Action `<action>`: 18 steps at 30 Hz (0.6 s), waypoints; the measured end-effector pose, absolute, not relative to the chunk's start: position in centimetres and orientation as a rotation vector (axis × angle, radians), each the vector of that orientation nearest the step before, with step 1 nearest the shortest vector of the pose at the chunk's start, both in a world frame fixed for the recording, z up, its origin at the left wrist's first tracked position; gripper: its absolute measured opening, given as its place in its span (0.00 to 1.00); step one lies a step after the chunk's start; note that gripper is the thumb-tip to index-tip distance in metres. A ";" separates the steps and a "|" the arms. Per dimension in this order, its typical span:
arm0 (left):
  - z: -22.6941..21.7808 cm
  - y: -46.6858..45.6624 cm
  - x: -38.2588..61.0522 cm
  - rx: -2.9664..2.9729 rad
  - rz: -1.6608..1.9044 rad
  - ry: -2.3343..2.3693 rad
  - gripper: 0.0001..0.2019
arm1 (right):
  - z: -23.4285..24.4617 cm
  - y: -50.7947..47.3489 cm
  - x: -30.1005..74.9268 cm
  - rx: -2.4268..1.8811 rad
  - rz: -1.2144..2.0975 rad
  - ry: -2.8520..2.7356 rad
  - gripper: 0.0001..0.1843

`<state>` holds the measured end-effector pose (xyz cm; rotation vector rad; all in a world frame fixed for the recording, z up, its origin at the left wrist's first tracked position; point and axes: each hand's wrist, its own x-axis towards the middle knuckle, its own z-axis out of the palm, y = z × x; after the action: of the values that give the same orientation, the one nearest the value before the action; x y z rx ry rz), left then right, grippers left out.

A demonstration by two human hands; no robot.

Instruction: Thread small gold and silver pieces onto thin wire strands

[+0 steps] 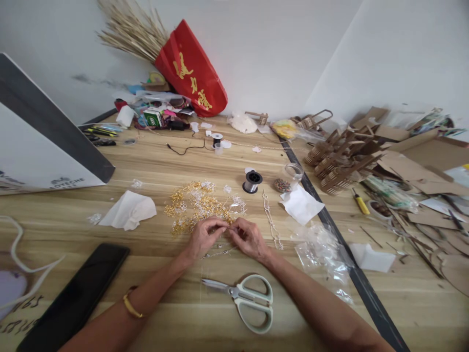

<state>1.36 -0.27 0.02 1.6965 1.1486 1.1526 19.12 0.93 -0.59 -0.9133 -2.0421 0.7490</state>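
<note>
My left hand (206,236) and my right hand (249,238) meet over the middle of the table, fingertips pinched close together. What sits between them is too small to make out. Just under the hands lies a thin beaded chain (220,253), partly covered by them. Beyond the fingertips spreads a loose pile of gold and clear beads (198,200). A second pale beaded strand (270,220) is laid out right of my right hand. White-handled scissors (252,298) lie nearer to me, blades pointing left. A spool of fine wire (252,181) stands behind the hands.
To the left are a black phone (76,298) and a crumpled tissue (129,210). On the right lie clear plastic bags (322,254), white paper (301,204) and a glass jar (293,172). Small woven baskets (340,156) stand farther right; a red bag (192,73) leans on the wall.
</note>
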 end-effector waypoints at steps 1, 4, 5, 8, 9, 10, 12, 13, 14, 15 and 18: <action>0.1 -0.3 1.4 1.700 1.153 1.151 0.06 | -0.6 0.9 19.1 -0.916 0.746 -2.042 0.06; 0.2 -0.3 1.3 1.704 1.152 1.154 0.07 | -0.6 0.9 19.1 -0.925 0.743 -2.044 0.06; 0.2 -0.3 1.3 1.704 1.151 1.152 0.06 | -0.6 0.9 19.1 -0.925 0.747 -2.044 0.06; 0.0 -0.3 1.3 1.690 1.142 1.146 0.06 | -0.7 1.0 19.1 -0.915 0.758 -2.043 0.06; -0.1 -0.3 1.3 1.680 1.140 1.144 0.06 | -0.7 1.0 19.1 -0.912 0.758 -2.044 0.06; -0.2 -0.3 1.3 1.672 1.137 1.145 0.06 | -0.7 1.0 19.2 -0.912 0.759 -2.044 0.06; -0.2 -0.3 1.3 1.661 1.134 1.152 0.05 | -0.7 1.0 19.2 -0.916 0.764 -2.045 0.06; -0.2 -0.3 1.3 1.662 1.133 1.154 0.05 | -0.8 1.0 19.2 -0.918 0.769 -2.046 0.06; -0.1 -0.3 1.3 1.665 1.134 1.152 0.05 | -0.8 1.0 19.2 -0.922 0.774 -2.046 0.06; 0.0 -0.3 1.3 1.668 1.137 1.148 0.05 | -0.8 1.0 19.2 -0.925 0.778 -2.045 0.06; 0.1 -0.3 1.4 1.659 1.141 1.145 0.05 | -0.8 1.0 19.1 -0.930 0.780 -2.045 0.07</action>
<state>1.39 -0.32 0.13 1.6594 1.1449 1.1407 19.14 0.99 -0.75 -0.9298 -2.0453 0.7803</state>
